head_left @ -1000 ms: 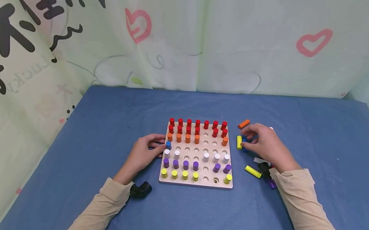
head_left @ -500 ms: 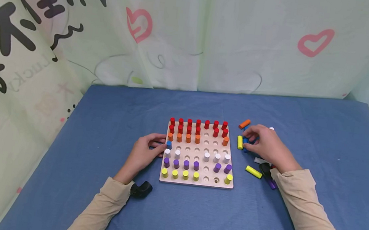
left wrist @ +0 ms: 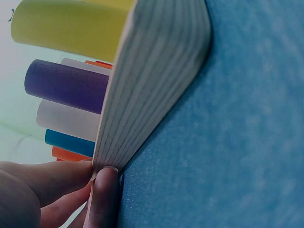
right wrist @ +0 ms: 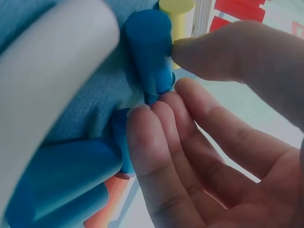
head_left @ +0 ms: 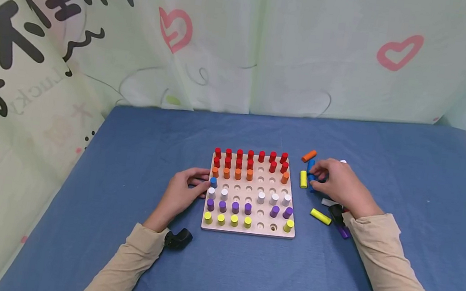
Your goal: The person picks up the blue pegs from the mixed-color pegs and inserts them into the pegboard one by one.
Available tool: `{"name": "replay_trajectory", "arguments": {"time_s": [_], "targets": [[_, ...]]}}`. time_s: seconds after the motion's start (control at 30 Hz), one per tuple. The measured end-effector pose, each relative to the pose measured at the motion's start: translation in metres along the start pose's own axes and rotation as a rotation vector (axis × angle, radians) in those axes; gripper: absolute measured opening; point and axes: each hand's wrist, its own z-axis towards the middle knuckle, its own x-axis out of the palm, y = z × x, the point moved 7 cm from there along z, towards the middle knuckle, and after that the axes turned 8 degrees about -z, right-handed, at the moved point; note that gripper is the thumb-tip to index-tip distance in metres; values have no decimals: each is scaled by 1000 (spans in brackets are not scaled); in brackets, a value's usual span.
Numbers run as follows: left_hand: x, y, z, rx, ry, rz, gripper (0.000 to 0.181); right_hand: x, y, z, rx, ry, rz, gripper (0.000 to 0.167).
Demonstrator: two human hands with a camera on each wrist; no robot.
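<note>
A light wooden pegboard lies on the blue cloth, with rows of red, orange, white, purple and yellow pegs standing in its holes. One blue peg stands at the left end of its row. My left hand holds the board's left edge between thumb and fingers; the left wrist view shows the fingertips against the board's side. To the right of the board, my right hand pinches a loose blue peg between thumb and fingertips. More blue pegs lie around these fingers, partly hidden.
Close to the right hand lie an orange peg, a yellow peg and another yellow peg. A white peg and a purple peg are partly under the right wrist. A printed curtain hangs behind the table.
My right hand has shifted slightly to the right, drawing its fingers away from the yellow peg, and more blue shows beside them. The left hand keeps its hold on the board.
</note>
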Motion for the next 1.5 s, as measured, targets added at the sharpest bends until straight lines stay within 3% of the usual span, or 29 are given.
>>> {"name": "replay_trajectory", "arguments": {"time_s": [1.23,1.5], "targets": [[1,-1,1,7,-3,-1,35,4,4,1,21,37,-39,21],[0,-1,0,2,-9,4,35,4,7,1,10,15,-66,20]]}}
